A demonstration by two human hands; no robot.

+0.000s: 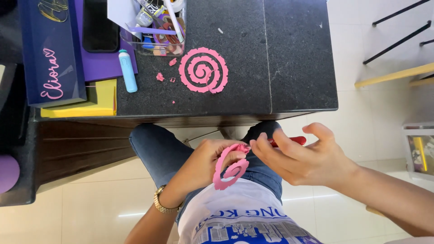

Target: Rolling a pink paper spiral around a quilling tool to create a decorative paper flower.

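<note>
My left hand point(204, 165) holds a pink paper spiral strip point(229, 169) over my lap, its outer end rolled into a small tight coil at my fingertips. My right hand point(300, 156) pinches that rolled end point(243, 147) with thumb and forefinger, and a red object point(294, 140), partly hidden, lies in its palm. A second pink paper spiral point(203, 70) with a scalloped edge lies flat on the dark stone tabletop point(289, 58).
A light blue glue stick point(128, 71) lies by purple and yellow paper sheets point(105, 97). A clear container point(156, 31) of craft tools stands at the back. A dark blue box point(52, 49) and small pink scraps point(160, 77) are at left.
</note>
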